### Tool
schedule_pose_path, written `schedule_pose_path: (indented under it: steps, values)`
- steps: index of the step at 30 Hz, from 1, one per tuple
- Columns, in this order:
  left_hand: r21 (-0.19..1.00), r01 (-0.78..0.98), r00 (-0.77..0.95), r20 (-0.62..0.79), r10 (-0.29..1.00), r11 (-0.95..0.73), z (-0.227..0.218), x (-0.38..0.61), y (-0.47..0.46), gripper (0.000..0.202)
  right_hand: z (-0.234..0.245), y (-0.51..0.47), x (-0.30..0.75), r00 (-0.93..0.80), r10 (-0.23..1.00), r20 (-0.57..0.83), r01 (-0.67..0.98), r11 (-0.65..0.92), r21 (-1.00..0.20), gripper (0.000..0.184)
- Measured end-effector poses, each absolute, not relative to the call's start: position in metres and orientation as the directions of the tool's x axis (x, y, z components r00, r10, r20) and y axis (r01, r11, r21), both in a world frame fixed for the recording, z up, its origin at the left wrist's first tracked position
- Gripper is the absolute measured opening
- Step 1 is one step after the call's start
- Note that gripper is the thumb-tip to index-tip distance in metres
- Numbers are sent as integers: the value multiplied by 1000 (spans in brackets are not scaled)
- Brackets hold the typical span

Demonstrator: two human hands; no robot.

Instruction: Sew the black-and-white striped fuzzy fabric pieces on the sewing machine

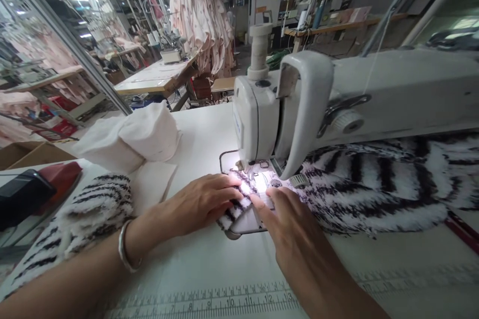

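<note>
right now both hands press a fuzzy white fabric piece with black stripes [239, 204] flat on the bed of the white industrial sewing machine [284, 114], directly under its lit needle area. the left hand [198, 204] lies open, fingers spread on the fabric just left of the needle, and the right hand [288, 224] lies open just in front of it, gripping nothing. so close, a fingertip could likely slip under the needle, or the thick pile could bunch and skew the seam.
</note>
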State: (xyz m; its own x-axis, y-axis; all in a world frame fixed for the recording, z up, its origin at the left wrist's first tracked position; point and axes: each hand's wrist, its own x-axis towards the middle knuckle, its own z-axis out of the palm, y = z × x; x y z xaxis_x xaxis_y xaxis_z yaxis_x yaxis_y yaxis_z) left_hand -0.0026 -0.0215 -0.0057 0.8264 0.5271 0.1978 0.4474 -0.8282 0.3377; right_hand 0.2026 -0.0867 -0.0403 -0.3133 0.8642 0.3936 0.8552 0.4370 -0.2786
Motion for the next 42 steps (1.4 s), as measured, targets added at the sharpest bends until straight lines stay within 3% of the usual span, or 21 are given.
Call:
schedule_pose_path:
  steps: [9, 15, 19, 22, 29, 37, 42]
  values:
    - [220, 683, 623, 324, 712, -697, -27, 29, -48, 24, -36, -68, 215, -375, 831, 411, 869, 469, -156, 43]
    - [205, 735, 571, 326, 753, -646, -22, 38, -51, 22, -32, -88, 213, -340, 833, 436, 917, 397, -45, 52]
    - [268, 633, 664, 293, 688, -726, -10, 27, -50, 18, -40, -105, 217, -294, 808, 511, 909, 401, -111, 56]
    - [328, 545, 729, 269, 629, -772, -6, 18, -50, 15, -48, -113, 219, -253, 835, 488, 902, 386, -193, 56]
    - [288, 492, 776, 282, 564, -821, -14, 10, -50, 8, -56, -120, 213, -223, 854, 471, 879, 385, -281, 59]
    - [281, 453, 798, 295, 525, -846, -16, 3, -51, 11, -50, -127, 199, -234, 890, 391, 886, 361, -292, 73]
    - [280, 433, 822, 268, 502, -857, -15, 4, -52, 14, -50, -128, 191, -284, 867, 409, 904, 384, -187, 61]
